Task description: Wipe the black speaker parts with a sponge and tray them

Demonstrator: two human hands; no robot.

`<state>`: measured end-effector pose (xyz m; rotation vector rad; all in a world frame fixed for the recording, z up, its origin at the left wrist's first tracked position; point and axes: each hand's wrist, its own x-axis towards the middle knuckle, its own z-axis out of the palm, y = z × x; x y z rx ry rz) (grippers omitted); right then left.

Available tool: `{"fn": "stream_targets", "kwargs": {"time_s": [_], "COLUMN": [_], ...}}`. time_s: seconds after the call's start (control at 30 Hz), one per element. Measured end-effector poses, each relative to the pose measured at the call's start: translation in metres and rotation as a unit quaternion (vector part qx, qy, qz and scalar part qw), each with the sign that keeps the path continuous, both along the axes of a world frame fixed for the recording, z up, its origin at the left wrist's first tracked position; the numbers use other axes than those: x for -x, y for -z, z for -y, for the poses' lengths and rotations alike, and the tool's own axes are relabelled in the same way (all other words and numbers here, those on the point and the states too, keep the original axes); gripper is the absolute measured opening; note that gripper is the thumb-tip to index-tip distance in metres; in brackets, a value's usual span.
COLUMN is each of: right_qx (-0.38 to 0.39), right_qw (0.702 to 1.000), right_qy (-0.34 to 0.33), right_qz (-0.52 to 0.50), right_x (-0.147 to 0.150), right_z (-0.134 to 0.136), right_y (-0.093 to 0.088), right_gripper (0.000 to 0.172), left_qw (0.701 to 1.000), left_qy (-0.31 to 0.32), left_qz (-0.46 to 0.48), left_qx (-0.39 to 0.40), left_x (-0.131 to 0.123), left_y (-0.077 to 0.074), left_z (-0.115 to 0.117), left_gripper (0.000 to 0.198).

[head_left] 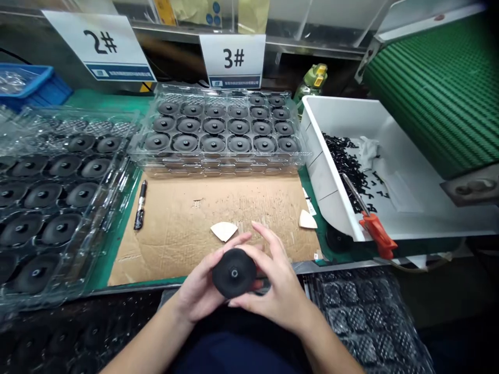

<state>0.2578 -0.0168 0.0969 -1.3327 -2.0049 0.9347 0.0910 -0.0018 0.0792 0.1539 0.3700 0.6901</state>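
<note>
A round black disc-shaped part (224, 283) with a small raised hub at its centre is held between my two hands, above the near edge of the cardboard. Its hub side faces me. My left hand (200, 285) cups the disc from the left, with its fingers partly behind it. From the right, my right hand (278, 285) grips the rim, thumb low and fingers curled over the top. Just beyond my fingertips lies a cream fan-shaped piece (224, 230). Another cream piece (307, 219) rests at the cardboard's right side.
Clear trays of black discs stand at the back (213, 158) and left (83, 228). A marker (141, 205) lies on the cardboard (171, 208). At right, a white bin (331, 182) holds small black parts, with an orange-handled screwdriver (378, 236) over its rim. A green conveyor (440, 88) overhangs it.
</note>
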Motion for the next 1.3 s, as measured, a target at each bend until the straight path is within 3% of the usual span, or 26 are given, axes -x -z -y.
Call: {"fn": "stream_targets", "kwargs": {"time_s": [0.1,0.17,0.23,0.3,0.37,0.43,0.5,0.63,0.9,1.17,1.23,1.3], "right_qx": [0.045,0.07,0.071,0.072,0.06,0.038,0.013,-0.038,-0.027,-0.028,-0.01,0.005], "right_qw": [0.989,0.975,0.968,0.98,0.997,0.994,0.99,0.991,0.99,0.994,0.998,0.999], "right_qy": [-0.135,-0.204,-0.232,-0.176,-0.033,0.09,0.115,0.065,-0.024,-0.051,-0.032,-0.007], "right_qz": [-0.029,-0.047,-0.062,-0.063,-0.022,0.042,0.084,0.107,0.138,0.087,0.06,0.034], "right_x": [-0.004,0.001,0.009,0.019,0.029,0.041,0.055,0.075,0.065,0.073,0.073,0.074], "right_z": [-0.006,-0.008,-0.012,-0.02,-0.032,-0.042,-0.047,-0.042,-0.066,-0.043,-0.048,-0.053], "right_y": [-0.014,-0.017,-0.014,-0.004,0.014,0.036,0.058,0.08,0.066,0.077,0.064,0.038], "right_gripper": [0.07,0.075,0.083,0.079,0.057,0.041,0.036,0.027,0.02,0.025,0.023,0.023], "left_qw": [0.993,0.992,0.995,0.999,0.997,0.987,0.974,0.954,0.95,0.95,0.95,0.949], "left_qy": [0.107,0.121,0.093,0.031,-0.045,-0.118,-0.187,-0.267,-0.273,-0.259,-0.257,-0.258], "left_qz": [0.006,-0.002,-0.016,-0.032,-0.051,-0.065,-0.068,-0.091,-0.141,-0.167,-0.172,-0.18], "left_qx": [-0.051,-0.041,-0.022,0.006,0.048,0.093,0.112,0.103,0.06,0.044,0.043,0.035], "left_x": [0.025,0.04,0.053,0.065,0.077,0.088,0.095,0.1,0.101,0.095,0.092,0.088], "left_y": [0.002,0.001,-0.001,-0.004,-0.005,-0.004,-0.001,0.004,-0.002,-0.005,-0.006,-0.008], "left_z": [0.007,0.014,0.021,0.028,0.033,0.037,0.039,0.04,0.028,0.026,0.025,0.023], "left_gripper": [0.049,0.051,0.048,0.048,0.048,0.045,0.042,0.043,0.051,0.064,0.062,0.058]}}
